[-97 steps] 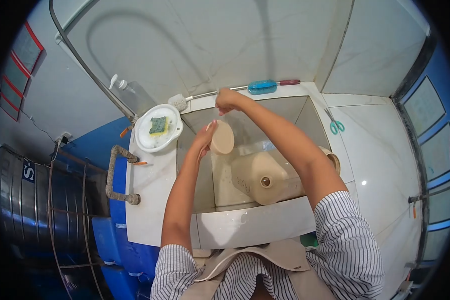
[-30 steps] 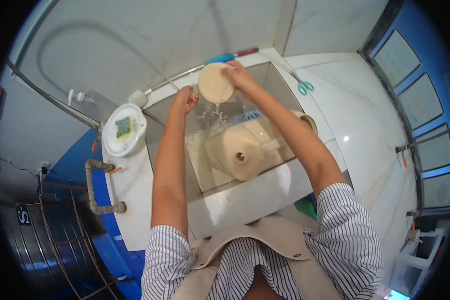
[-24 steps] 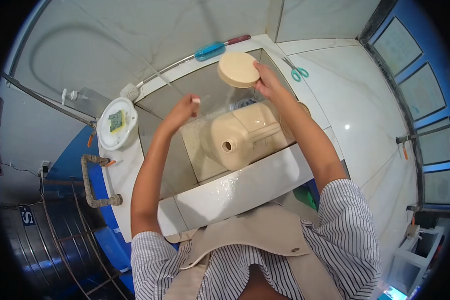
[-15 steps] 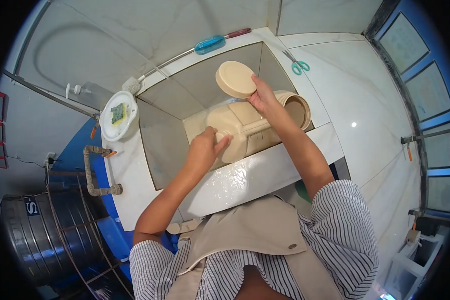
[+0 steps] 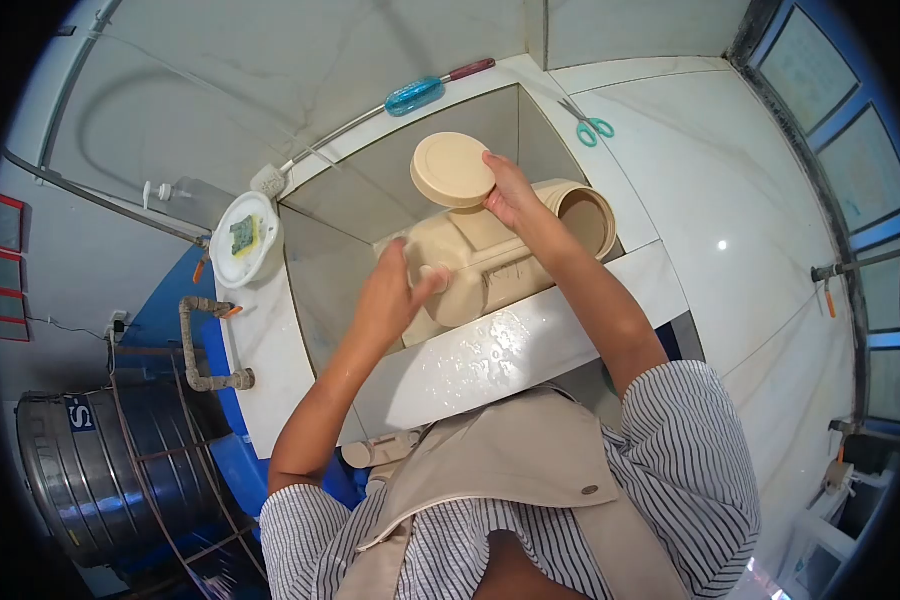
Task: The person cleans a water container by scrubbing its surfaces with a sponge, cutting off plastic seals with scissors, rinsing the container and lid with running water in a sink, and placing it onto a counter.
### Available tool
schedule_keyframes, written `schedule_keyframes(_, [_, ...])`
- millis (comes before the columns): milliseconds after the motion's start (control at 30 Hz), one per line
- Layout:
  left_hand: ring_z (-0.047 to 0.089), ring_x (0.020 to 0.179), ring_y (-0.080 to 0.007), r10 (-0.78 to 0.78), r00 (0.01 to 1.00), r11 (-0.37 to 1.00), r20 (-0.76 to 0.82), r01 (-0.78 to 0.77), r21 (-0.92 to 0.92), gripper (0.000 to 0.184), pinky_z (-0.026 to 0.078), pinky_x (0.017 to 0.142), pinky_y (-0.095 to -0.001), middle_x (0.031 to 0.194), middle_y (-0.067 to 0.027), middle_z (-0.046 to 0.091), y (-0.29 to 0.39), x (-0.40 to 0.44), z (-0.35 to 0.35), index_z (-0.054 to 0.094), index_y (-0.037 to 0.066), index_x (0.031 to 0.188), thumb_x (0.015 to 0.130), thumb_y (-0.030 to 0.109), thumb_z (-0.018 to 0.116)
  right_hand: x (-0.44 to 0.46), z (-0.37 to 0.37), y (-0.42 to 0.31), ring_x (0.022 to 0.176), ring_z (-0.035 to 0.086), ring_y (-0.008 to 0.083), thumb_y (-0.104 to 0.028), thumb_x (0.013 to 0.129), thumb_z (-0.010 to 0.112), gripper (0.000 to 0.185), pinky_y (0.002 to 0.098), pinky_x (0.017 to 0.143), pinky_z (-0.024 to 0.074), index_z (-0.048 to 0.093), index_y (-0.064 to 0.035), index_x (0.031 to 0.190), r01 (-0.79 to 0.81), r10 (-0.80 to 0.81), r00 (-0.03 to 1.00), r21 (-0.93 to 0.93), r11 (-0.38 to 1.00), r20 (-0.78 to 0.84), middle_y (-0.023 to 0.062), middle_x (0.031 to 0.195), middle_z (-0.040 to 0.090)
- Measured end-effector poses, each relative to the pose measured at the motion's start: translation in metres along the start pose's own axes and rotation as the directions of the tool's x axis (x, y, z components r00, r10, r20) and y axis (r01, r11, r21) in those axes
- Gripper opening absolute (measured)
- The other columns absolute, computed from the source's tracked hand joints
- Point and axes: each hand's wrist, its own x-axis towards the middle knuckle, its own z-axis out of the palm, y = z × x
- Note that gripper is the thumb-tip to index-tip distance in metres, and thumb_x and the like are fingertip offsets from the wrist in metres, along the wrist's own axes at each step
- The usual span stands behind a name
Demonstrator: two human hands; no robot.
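Observation:
A large beige plastic jar (image 5: 505,245) lies on its side in the sink (image 5: 335,225), its round open mouth toward the right. In my right hand (image 5: 515,195) is its round beige lid (image 5: 452,170), gripped by the edge above the jar. My left hand (image 5: 388,295) is beside the jar's base, thumb and fingers apart, holding nothing. Whether its fingertips touch the base I cannot tell.
A long-handled brush (image 5: 415,97) lies along the sink's back ledge. Teal-handled scissors (image 5: 592,128) rest on the right counter. At the left stand a white tub (image 5: 260,265) topped with a sponge (image 5: 243,235), a pump bottle (image 5: 192,200) and a pipe tap (image 5: 192,340).
My left hand has shifted slightly left and its fingers have come away from the jar's base. The lid in my right hand has moved a little left and tilted.

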Motion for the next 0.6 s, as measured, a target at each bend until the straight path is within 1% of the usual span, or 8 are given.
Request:
schedule_keyframes(33, [0.058, 0.082, -0.0397, -0.511, 0.822, 0.853, 0.25, 0.522, 0.027, 0.033, 0.045, 0.071, -0.0453, 0.088, -0.0255, 0.058, 0.006, 0.0, -0.003, 0.047, -0.004, 0.097, 0.085, 0.023, 0.061, -0.001, 0.0, 0.0, 0.106, 0.056, 0.0237, -0.024, 0.096, 0.042, 0.029, 0.0388, 0.083, 0.0503, 0.044, -0.0027, 0.116, 0.007, -0.008, 1.0, 0.014, 1.0, 0.008, 0.0122, 0.116, 0.054])
schedule_keyframes(67, [0.058, 0.082, -0.0397, -0.511, 0.822, 0.853, 0.25, 0.522, 0.027, 0.033, 0.045, 0.071, -0.0453, 0.088, -0.0255, 0.058, 0.008, -0.001, -0.001, 0.047, -0.004, 0.097, 0.085, 0.023, 0.061, 0.0, 0.0, 0.0, 0.105, 0.056, 0.0236, -0.024, 0.096, 0.042, 0.029, 0.0385, 0.082, 0.0506, 0.044, -0.003, 0.116, 0.014, -0.014, 1.0, 0.026, 1.0, 0.018, 0.0121, 0.116, 0.054])
schedule_keyframes(167, [0.056, 0.09, -0.0384, -0.387, 0.851, 0.906, 0.356, 0.423, -0.026, 0.035, 0.045, 0.074, -0.0432, 0.096, -0.027, 0.055, 0.002, -0.008, 0.01, 0.046, -0.005, 0.099, 0.084, 0.022, 0.062, 0.001, 0.0, 0.002, 0.105, 0.056, 0.0237, -0.023, 0.096, 0.043, 0.029, 0.0392, 0.083, 0.0504, 0.044, -0.0035, 0.117, 0.003, -0.003, 1.0, 0.008, 1.0, 0.001, 0.0119, 0.116, 0.054])
schedule_keyframes(233, [0.056, 0.086, -0.0379, 0.051, 0.988, 0.997, 0.147, -0.041, -0.072, 0.037, 0.046, 0.072, -0.0431, 0.091, -0.026, 0.056, -0.019, -0.016, 0.021, 0.045, -0.005, 0.1, 0.084, 0.024, 0.061, -0.001, 0.002, 0.002, 0.105, 0.056, 0.0238, -0.023, 0.096, 0.043, 0.029, 0.0396, 0.083, 0.0504, 0.044, -0.0037, 0.117, -0.003, 0.003, 1.0, 0.004, 1.0, 0.002, 0.012, 0.116, 0.053])
schedule_keyframes(333, [0.055, 0.077, -0.0387, 0.308, 0.947, 0.95, 0.086, -0.312, 0.031, 0.035, 0.045, 0.063, -0.0434, 0.088, -0.0215, 0.055, -0.032, -0.017, 0.024, 0.046, -0.003, 0.103, 0.085, 0.023, 0.061, -0.001, 0.002, 0.006, 0.106, 0.056, 0.0241, -0.023, 0.095, 0.044, 0.029, 0.0408, 0.084, 0.0498, 0.043, -0.0039, 0.117, -0.026, 0.026, 0.999, -0.002, 1.0, 0.028, 0.0121, 0.117, 0.053])
schedule_keyframes(467, [0.056, 0.071, -0.0373, 0.253, 0.964, 0.968, 0.08, -0.252, -0.016, 0.036, 0.045, 0.061, -0.0418, 0.079, -0.0201, 0.055, -0.03, -0.016, 0.023, 0.045, -0.002, 0.1, 0.085, 0.026, 0.062, 0.001, 0.001, 0.006, 0.107, 0.055, 0.0248, -0.023, 0.095, 0.044, 0.029, 0.0418, 0.086, 0.0489, 0.043, -0.0036, 0.117, -0.025, 0.026, 0.999, -0.006, 1.0, 0.038, 0.0123, 0.117, 0.053])
schedule_keyframes(567, [0.054, 0.053, -0.0277, -0.153, 0.978, 0.974, 0.14, 0.174, -0.146, 0.036, 0.043, 0.048, -0.0372, 0.063, -0.0124, 0.052, -0.024, -0.013, 0.036, 0.046, 0.0, 0.091, 0.086, 0.033, 0.061, 0.001, 0.0, 0.006, 0.108, 0.055, 0.0252, -0.022, 0.095, 0.044, 0.029, 0.042, 0.087, 0.0483, 0.043, -0.0031, 0.118, -0.018, 0.017, 0.998, 0.002, 1.0, 0.056, 0.0123, 0.117, 0.053])
schedule_keyframes(600, [0.05, 0.045, -0.0243, -0.387, 0.909, 0.852, 0.153, 0.416, -0.318, 0.04, 0.041, 0.043, -0.0362, 0.057, -0.0091, 0.05, -0.021, -0.011, 0.044, 0.048, -0.001, 0.085, 0.087, 0.038, 0.058, 0.002, 0.0, 0.007, 0.108, 0.055, 0.0252, -0.022, 0.095, 0.044, 0.029, 0.042, 0.087, 0.0483, 0.043, -0.0031, 0.118, -0.017, 0.016, 0.998, 0.004, 1.0, 0.055, 0.0123, 0.117, 0.053])
